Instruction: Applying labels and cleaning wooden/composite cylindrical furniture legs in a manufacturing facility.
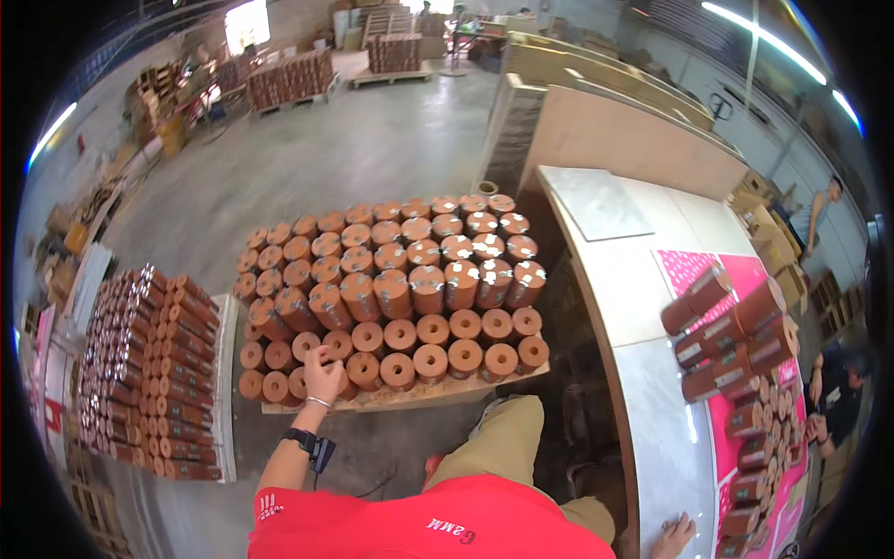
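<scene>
Brown cylindrical rolls stand in rows on a wooden pallet [419, 396] in front of me. The near rows show a round hole in each top, while the farther ones stand taller with silvery patches. Over the near left rows, my left hand [323, 377] has its fingers bent and closed at the rim of one brown roll [304, 346]. That roll's lower part is hidden behind its neighbours and my hand. My right hand [676, 538] rests on the pale table top [652, 410] at the lower right, fingers loosely spread, holding nothing.
On the table's right lie more brown rolls [736, 368] on pink sheeting [684, 270]. A grey slab [596, 203] covers its far corner. Left stands another loaded pallet [226, 391]. Wooden panels [624, 121] rise behind the table. Two people [838, 396] [818, 212] are at the right.
</scene>
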Demonstrator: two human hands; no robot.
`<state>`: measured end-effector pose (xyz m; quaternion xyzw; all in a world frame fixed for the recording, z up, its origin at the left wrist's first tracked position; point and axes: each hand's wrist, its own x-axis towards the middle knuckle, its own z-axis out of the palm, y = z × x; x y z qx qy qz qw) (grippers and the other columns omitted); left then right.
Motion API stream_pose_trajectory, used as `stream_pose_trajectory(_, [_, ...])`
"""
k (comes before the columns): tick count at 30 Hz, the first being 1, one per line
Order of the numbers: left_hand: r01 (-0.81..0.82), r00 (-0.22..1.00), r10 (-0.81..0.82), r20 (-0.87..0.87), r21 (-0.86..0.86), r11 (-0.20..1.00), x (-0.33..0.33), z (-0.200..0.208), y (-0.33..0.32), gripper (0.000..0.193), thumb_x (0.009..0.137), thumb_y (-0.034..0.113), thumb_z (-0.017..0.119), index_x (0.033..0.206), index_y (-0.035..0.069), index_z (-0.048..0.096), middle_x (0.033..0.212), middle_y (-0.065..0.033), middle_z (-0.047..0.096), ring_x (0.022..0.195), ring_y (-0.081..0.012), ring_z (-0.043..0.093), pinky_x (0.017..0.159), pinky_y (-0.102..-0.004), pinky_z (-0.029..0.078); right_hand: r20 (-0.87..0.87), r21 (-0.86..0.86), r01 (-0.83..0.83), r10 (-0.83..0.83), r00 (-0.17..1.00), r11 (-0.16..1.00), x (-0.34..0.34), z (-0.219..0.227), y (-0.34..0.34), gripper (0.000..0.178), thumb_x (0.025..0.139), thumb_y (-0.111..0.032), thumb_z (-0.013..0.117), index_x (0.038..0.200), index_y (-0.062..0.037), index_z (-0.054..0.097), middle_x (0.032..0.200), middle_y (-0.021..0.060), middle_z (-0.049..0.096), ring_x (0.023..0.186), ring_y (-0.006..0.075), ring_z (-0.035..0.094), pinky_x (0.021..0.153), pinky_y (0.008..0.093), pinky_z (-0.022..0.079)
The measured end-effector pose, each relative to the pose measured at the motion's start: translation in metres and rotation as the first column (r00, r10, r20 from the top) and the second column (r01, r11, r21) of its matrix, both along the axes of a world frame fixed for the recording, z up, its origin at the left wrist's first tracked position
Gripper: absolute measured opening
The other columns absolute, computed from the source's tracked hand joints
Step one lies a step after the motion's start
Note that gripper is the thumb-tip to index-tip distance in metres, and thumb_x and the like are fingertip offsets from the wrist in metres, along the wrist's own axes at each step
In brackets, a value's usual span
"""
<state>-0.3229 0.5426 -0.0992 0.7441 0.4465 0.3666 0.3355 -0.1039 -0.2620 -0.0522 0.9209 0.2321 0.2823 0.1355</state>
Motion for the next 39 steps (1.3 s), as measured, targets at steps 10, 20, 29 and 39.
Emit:
stream_pose_trajectory(10, [0.814, 0.572, -0.817, 0.067, 0.074, 0.576, 0.196, 0.131, -0.174, 0.036, 0.079, 0.006, 0.067, 0.113, 0.003, 0.054, 0.104, -0.0071, 0.054, 0.09, -0.0166, 0.058, 0.076, -0.027, 0.05, -0.209, 0.561, 0.356, -0.288, 0.935, 0.748, -0.03, 0.036, 0.082, 0.045, 0.085, -0.008, 0.057, 0.129, -0.0027, 0.053, 0.132, 0.0296, 0.045, 0.119, 0.0432, 0.045, 0.101, 0.0465, 0.037])
stream_pose_trajectory(20, [0.971, 0.159, -0.982, 0.102, 0.164, 0.174, 0.359, 0.224, -0.381, 0.065, 0.075, 0.024, 0.078, 0.126, 0.0, 0.044, 0.119, -0.0117, 0.052, 0.107, -0.0231, 0.054, 0.09, -0.035, 0.045, -0.21, 0.748, 0.314, -0.24, 0.948, 0.585, -0.062, 0.051, 0.072, 0.046, 0.079, 0.008, 0.05, 0.124, -0.0018, 0.056, 0.128, 0.0257, 0.048, 0.108, 0.0412, 0.052, 0.092, 0.0424, 0.045])
stream_pose_trajectory(29, [0.878, 0.365, -0.923, 0.122, 0.286, 0.385, 0.481, 0.291, -0.504, 0.107, 0.06, 0.06, 0.081, 0.129, -0.009, 0.037, 0.127, -0.0249, 0.045, 0.118, -0.0351, 0.046, 0.1, -0.0417, 0.04, -0.312, 0.547, 0.514, -0.409, 0.858, 0.661, -0.078, 0.075, 0.071, 0.042, 0.081, -0.01, 0.06, 0.123, -0.0113, 0.058, 0.128, 0.0161, 0.049, 0.104, 0.0356, 0.05, 0.088, 0.0438, 0.041])
stream_pose_trajectory(39, [0.805, 0.484, -0.863, 0.143, 0.315, 0.503, 0.489, 0.298, -0.536, 0.086, 0.059, 0.049, 0.085, 0.113, -0.007, 0.047, 0.112, -0.0212, 0.051, 0.104, -0.0322, 0.055, 0.089, -0.0395, 0.046, -0.26, 0.641, 0.417, -0.329, 0.908, 0.644, -0.066, 0.062, 0.067, 0.03, 0.079, -0.012, 0.067, 0.109, -0.0134, 0.066, 0.118, 0.0175, 0.053, 0.092, 0.0357, 0.051, 0.078, 0.0419, 0.047])
